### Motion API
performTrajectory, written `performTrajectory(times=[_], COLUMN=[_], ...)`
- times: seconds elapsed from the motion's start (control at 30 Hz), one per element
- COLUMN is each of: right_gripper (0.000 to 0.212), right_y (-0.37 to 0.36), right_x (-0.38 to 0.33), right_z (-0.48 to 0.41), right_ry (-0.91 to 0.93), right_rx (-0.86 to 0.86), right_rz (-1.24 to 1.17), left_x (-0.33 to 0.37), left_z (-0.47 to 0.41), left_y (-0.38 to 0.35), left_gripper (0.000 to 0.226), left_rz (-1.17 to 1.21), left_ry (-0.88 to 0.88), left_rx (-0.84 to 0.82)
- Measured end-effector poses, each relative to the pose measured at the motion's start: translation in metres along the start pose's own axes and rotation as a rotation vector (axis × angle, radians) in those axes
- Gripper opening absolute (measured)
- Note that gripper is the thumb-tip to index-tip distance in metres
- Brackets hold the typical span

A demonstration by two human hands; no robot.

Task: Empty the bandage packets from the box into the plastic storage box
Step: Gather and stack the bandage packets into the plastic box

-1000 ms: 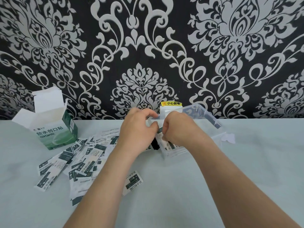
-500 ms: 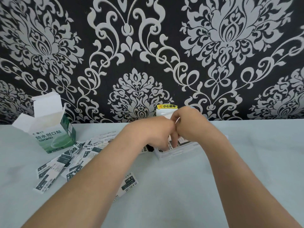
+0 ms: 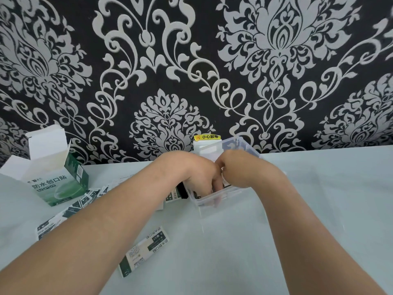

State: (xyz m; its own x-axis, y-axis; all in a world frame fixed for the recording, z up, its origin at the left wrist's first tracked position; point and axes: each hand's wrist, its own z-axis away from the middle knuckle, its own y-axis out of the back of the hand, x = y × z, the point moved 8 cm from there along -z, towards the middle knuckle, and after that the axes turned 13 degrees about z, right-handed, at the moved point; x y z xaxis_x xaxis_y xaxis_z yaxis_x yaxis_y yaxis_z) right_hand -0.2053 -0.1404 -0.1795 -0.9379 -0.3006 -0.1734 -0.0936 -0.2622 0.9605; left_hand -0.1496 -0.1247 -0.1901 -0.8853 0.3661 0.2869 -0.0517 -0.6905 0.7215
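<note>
Both: left hand (image 3: 196, 173) and right hand (image 3: 242, 169), now lowered into plastic storage box (image 3: 202, 200). Finger hold: cannot tell. Bandage packets (image 3: 144, 251) remain outside.

Left hand (image 3: 198, 177): bare, back and knuckles uncovered; fingers only partly in view.
Right hand (image 3: 240, 169): bare, rounded back and wrist showing; fingers hidden.
Left forearm (image 3: 102, 226): bare from wrist to the lower left frame edge, smooth.
Right forearm (image 3: 308, 231): bare from wrist to the lower right edge, smooth.
</note>
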Motion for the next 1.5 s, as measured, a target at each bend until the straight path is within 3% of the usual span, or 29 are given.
performTrajectory(times=[0.13,0.4,0.67,0.87,1.0,1.2,1.37,1.5], right_gripper=[0.04,0.036,0.021,0.022,0.035,0.032,0.032,0.03], right_y=[-0.002,-0.004,-0.006,-0.005,0.0,0.004,0.009,0.012], right_x=[0.004,0.006,0.006,0.007,0.007,0.003,0.003,-0.008], right_z=[-0.001,-0.002,-0.005,-0.006,-0.004,-0.004,0.001,0.002], right_ry=[-0.042,-0.077,-0.053,-0.042,-0.038,-0.026,-0.029,0.0], right_rx=[-0.005,-0.016,-0.029,-0.016,0.018,0.033,0.081,0.1], right_rz=[0.003,-0.001,0.018,0.006,-0.013,-0.041,-0.073,-0.067], left_x=[-0.002,0.002,0.001,0.001,0.0,-0.001,-0.003,-0.017], left_z=[-0.001,0.002,0.0,-0.004,-0.001,-0.004,0.009,0.02], left_y=[0.001,-0.003,-0.002,0.001,0.002,0.005,0.018,0.027], left_gripper=[0.011,0.028,0.013,0.019,0.019,0.03,0.002,0.02], left_rz=[0.035,-0.016,-0.027,-0.007,0.058,-0.003,0.027,0.016], left_ry=[-0.042,-0.027,-0.054,-0.07,-0.084,-0.088,-0.105,-0.04], left_rx=[-0.009,-0.031,-0.038,0.105,0.091,0.182,0.301,0.38])
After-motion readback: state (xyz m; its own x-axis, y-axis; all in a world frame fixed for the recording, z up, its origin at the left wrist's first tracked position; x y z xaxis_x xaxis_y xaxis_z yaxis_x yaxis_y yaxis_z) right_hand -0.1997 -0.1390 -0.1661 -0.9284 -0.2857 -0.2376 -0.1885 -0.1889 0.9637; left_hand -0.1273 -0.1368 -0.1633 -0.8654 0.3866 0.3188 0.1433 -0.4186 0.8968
